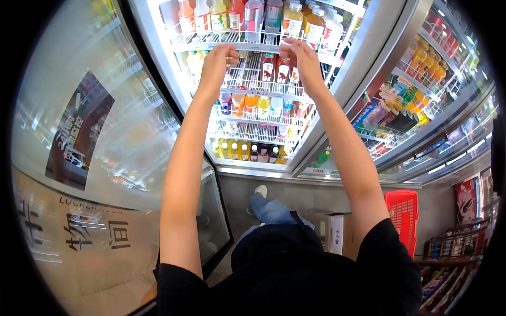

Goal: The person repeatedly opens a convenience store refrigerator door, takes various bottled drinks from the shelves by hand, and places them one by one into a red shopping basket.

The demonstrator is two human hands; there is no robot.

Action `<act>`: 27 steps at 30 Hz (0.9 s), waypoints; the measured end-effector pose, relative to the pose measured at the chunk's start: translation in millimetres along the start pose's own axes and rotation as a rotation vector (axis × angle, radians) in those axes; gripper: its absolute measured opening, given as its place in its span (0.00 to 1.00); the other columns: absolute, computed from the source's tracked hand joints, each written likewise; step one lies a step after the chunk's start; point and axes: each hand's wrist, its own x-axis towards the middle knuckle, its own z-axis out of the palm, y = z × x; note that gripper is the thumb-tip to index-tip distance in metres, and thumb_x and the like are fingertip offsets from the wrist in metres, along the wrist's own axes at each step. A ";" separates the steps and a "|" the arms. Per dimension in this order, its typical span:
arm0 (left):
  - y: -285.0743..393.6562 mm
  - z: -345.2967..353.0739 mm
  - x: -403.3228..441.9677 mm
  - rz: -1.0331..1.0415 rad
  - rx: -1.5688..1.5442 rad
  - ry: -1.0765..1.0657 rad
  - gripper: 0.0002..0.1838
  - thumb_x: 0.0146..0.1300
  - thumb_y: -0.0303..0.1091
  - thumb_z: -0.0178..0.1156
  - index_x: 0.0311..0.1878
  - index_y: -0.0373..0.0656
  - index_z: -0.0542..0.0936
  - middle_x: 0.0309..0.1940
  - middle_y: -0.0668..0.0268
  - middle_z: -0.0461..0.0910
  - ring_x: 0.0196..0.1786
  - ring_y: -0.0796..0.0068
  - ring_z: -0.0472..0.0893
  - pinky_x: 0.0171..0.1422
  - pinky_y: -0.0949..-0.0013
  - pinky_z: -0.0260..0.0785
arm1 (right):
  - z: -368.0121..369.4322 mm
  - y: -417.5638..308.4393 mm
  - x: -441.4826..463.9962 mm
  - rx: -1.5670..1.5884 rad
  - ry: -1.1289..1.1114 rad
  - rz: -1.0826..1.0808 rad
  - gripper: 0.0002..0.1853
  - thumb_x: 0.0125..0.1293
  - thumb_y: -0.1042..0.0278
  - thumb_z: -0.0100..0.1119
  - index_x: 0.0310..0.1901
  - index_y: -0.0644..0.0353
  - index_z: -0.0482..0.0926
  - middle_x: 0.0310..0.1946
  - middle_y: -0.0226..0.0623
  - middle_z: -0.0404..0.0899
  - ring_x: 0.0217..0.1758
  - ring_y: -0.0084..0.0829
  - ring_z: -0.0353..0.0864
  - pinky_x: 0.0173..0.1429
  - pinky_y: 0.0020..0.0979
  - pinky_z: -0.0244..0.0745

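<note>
Left hand: in the head view, the person's left hand (217,59) is raised at the front edge of the top shelf (211,43); its fingers are loosely curled and open, with nothing seen in them.
Right hand: the right hand (301,53) is level with the left and well apart from it, its fingers bent inward, also open with nothing seen in them; whether they touch the shelf edge or a bottle cannot be told.
Top row: clear bottles of pink, yellow and red drinks (218,16) stand upright at the left of the top shelf, and white-capped juice bottles (314,26) stand at the right, just behind the right hand.
Second shelf: dark red bottles (268,68) stand upright toward the right, below and between the hands; the white wire rack (244,71) shows to their left.
Lower rows: orange, purple and yellow drinks (250,104) fill part of a lower shelf, and white-capped bottles (234,151) line the cooler's bottom.
Doors: an open glass door (132,105) with a dark sign (80,129) stands at the left; at the right, more drinks show behind another glass door (400,95).
Floor: a red basket (402,218) and a cardboard box (345,237) rest on the grey floor (311,195) at the person's right; a pale shoe (260,190) shows ahead of the jeans (271,209).
</note>
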 end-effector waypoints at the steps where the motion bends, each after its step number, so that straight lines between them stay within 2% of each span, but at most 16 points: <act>1: -1.8 -0.3 11.5 0.015 -0.003 -0.013 0.20 0.72 0.46 0.45 0.52 0.41 0.79 0.43 0.64 0.83 0.45 0.74 0.81 0.51 0.70 0.67 | 1.1 -1.3 11.5 -0.009 -0.009 -0.013 0.17 0.75 0.64 0.45 0.56 0.64 0.77 0.44 0.39 0.84 0.42 0.22 0.82 0.45 0.22 0.75; 2: -4.2 -0.7 22.5 0.015 -0.005 -0.013 0.20 0.72 0.46 0.45 0.52 0.41 0.79 0.43 0.64 0.83 0.45 0.74 0.81 0.51 0.70 0.67 | 0.5 -2.6 22.5 -0.104 -0.018 -0.002 0.19 0.76 0.60 0.45 0.58 0.63 0.76 0.48 0.40 0.83 0.49 0.27 0.81 0.53 0.29 0.75; 4: -9.4 -1.1 45.3 0.044 0.012 -0.051 0.26 0.75 0.49 0.38 0.57 0.40 0.78 0.49 0.61 0.83 0.52 0.72 0.80 0.59 0.66 0.64 | 0.3 4.0 45.9 -0.107 -0.009 -0.036 0.19 0.75 0.59 0.45 0.59 0.61 0.76 0.50 0.41 0.83 0.51 0.30 0.81 0.56 0.31 0.75; 6: -20.8 -1.9 66.7 0.050 -0.003 -0.061 0.28 0.76 0.51 0.35 0.58 0.39 0.77 0.51 0.60 0.82 0.55 0.71 0.79 0.62 0.65 0.62 | -0.3 15.4 63.2 -0.105 -0.020 -0.063 0.20 0.75 0.58 0.46 0.59 0.61 0.76 0.51 0.42 0.82 0.53 0.31 0.81 0.59 0.32 0.74; 9: -37.2 -1.2 95.8 0.071 0.018 -0.088 0.32 0.77 0.54 0.31 0.61 0.38 0.75 0.56 0.58 0.79 0.59 0.70 0.76 0.66 0.65 0.58 | 4.3 33.2 86.5 -0.122 -0.020 -0.048 0.22 0.75 0.56 0.45 0.60 0.62 0.75 0.51 0.43 0.82 0.55 0.32 0.81 0.61 0.33 0.74; 10: -41.5 0.1 106.0 0.092 -0.001 -0.085 0.33 0.77 0.54 0.31 0.62 0.37 0.75 0.57 0.58 0.79 0.60 0.69 0.75 0.68 0.64 0.57 | 6.1 38.4 92.9 -0.133 -0.031 -0.027 0.23 0.75 0.55 0.44 0.63 0.61 0.73 0.55 0.44 0.80 0.59 0.34 0.79 0.64 0.34 0.72; 12: -53.2 0.1 130.3 0.145 -0.030 -0.096 0.35 0.77 0.56 0.30 0.64 0.35 0.73 0.58 0.55 0.78 0.64 0.66 0.74 0.75 0.61 0.53 | 10.5 49.5 109.0 -0.122 -0.040 -0.022 0.24 0.75 0.54 0.44 0.64 0.61 0.72 0.57 0.45 0.78 0.61 0.35 0.77 0.65 0.34 0.71; 15: -70.8 0.7 175.3 0.191 -0.030 -0.096 0.37 0.77 0.58 0.29 0.65 0.34 0.71 0.60 0.52 0.76 0.66 0.64 0.72 0.77 0.60 0.50 | 9.8 65.2 135.9 -0.122 -0.054 -0.020 0.27 0.75 0.52 0.42 0.67 0.62 0.69 0.62 0.45 0.74 0.65 0.37 0.73 0.67 0.36 0.69; 16: -72.8 1.3 189.3 0.198 -0.027 -0.123 0.39 0.76 0.60 0.28 0.68 0.34 0.67 0.64 0.49 0.73 0.70 0.61 0.68 0.78 0.58 0.48 | 10.3 69.9 146.5 -0.124 -0.046 -0.028 0.27 0.75 0.52 0.41 0.67 0.62 0.68 0.63 0.46 0.74 0.66 0.37 0.72 0.68 0.36 0.69; 21: -79.0 8.9 241.9 0.174 0.103 -0.144 0.46 0.72 0.68 0.25 0.74 0.34 0.59 0.71 0.46 0.63 0.76 0.57 0.60 0.80 0.54 0.41 | 22.1 88.7 195.9 -0.220 -0.030 0.024 0.30 0.76 0.52 0.38 0.71 0.65 0.62 0.68 0.49 0.68 0.69 0.38 0.70 0.69 0.36 0.68; 23: -78.0 19.1 254.7 0.094 0.034 -0.231 0.48 0.71 0.70 0.23 0.75 0.34 0.56 0.73 0.47 0.61 0.77 0.57 0.58 0.80 0.54 0.41 | 30.0 97.4 208.9 -0.222 -0.024 0.011 0.31 0.76 0.50 0.38 0.71 0.66 0.61 0.69 0.48 0.66 0.66 0.36 0.71 0.68 0.35 0.68; 25: -76.7 23.0 262.5 0.021 0.002 -0.275 0.49 0.70 0.71 0.20 0.76 0.34 0.52 0.73 0.49 0.61 0.77 0.57 0.57 0.79 0.54 0.42 | 36.0 102.1 220.8 -0.321 0.053 0.120 0.33 0.72 0.43 0.42 0.66 0.63 0.69 0.56 0.38 0.77 0.46 0.31 0.81 0.60 0.34 0.70; 26: -77.6 23.7 262.2 0.025 0.043 -0.272 0.49 0.70 0.70 0.19 0.76 0.34 0.53 0.73 0.50 0.61 0.77 0.57 0.58 0.80 0.55 0.42 | 36.9 103.6 224.6 -0.379 0.026 0.117 0.34 0.71 0.42 0.41 0.66 0.63 0.70 0.53 0.38 0.79 0.41 0.31 0.82 0.58 0.35 0.69; 27: -77.8 23.8 261.9 0.029 0.088 -0.268 0.49 0.70 0.70 0.18 0.75 0.33 0.55 0.73 0.51 0.61 0.76 0.57 0.59 0.80 0.56 0.42 | 36.9 105.4 227.8 -0.386 0.025 0.118 0.34 0.71 0.42 0.41 0.66 0.63 0.70 0.53 0.38 0.79 0.41 0.31 0.82 0.58 0.35 0.69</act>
